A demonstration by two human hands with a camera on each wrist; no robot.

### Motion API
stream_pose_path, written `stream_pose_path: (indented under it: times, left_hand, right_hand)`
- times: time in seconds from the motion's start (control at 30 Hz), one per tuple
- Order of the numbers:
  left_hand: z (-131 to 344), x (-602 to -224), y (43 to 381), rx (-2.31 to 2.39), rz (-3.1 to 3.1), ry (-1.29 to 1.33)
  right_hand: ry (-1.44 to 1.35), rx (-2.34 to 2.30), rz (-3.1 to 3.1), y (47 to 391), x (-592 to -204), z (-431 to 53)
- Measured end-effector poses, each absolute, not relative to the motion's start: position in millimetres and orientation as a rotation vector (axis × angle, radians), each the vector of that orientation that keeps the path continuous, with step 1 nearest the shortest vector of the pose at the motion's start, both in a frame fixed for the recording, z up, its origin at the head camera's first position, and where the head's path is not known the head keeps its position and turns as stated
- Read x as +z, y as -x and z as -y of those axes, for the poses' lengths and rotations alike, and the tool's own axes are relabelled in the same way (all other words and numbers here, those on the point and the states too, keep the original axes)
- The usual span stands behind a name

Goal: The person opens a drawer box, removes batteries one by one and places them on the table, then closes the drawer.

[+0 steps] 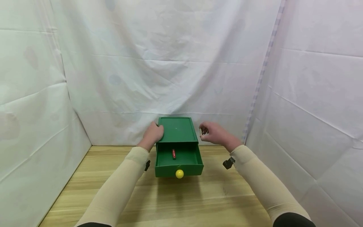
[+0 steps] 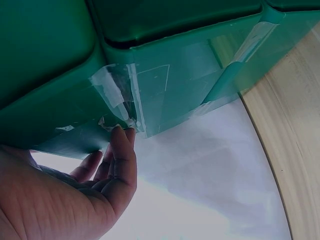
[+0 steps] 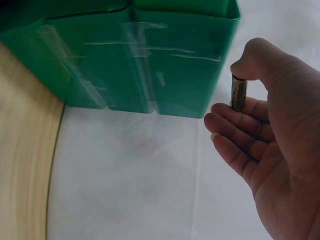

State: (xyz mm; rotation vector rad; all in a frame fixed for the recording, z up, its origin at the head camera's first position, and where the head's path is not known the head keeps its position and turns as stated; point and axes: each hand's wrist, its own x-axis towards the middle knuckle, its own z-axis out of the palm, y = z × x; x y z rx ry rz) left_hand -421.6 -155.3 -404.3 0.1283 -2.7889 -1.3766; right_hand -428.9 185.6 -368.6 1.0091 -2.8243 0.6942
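Observation:
A green drawer box [image 1: 177,129] stands before the back sheet, its drawer [image 1: 178,170] pulled out toward me with a yellow round knob [image 1: 179,174] on the front. Inside the drawer lies a small red, slim object [image 1: 174,154] with a pale mark. My left hand [image 1: 153,133] grips the box's upper left edge; the left wrist view shows its fingertips [image 2: 120,137] against the taped side. Right of the box, clear of it, my right hand [image 1: 216,134] pinches a small cylindrical battery [image 3: 239,93] between thumb and fingers, its other fingers loosely bent.
The box rests on a light wooden table [image 1: 113,176]. White sheets hang at the back [image 1: 175,63], left [image 1: 28,94] and right [image 1: 320,94]. Clear tape [image 3: 137,65] runs along the box's sides. Small black devices [image 1: 228,163] are strapped at both wrists.

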Motion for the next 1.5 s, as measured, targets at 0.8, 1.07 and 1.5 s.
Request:
stream_pose_path:
  times: [0.8, 1.07, 1.5]
  left_hand:
    - [154.5, -404.2, 418.3, -1.362, 2.783, -0.130]
    - [155.0, -403.8, 418.6, -1.356, 2.777, -0.132]
    - [155.0, -403.5, 416.5, -1.365, 2.771, -0.153]
  right_hand:
    - [-0.900, 0.834, 2.927, 459.5, -425.7, -194.0]
    - [-0.870, 0.895, 2.937, 469.1, -442.9, -193.0]
    - [-0.776, 0.811, 3.035, 476.9, -482.7, -188.3]
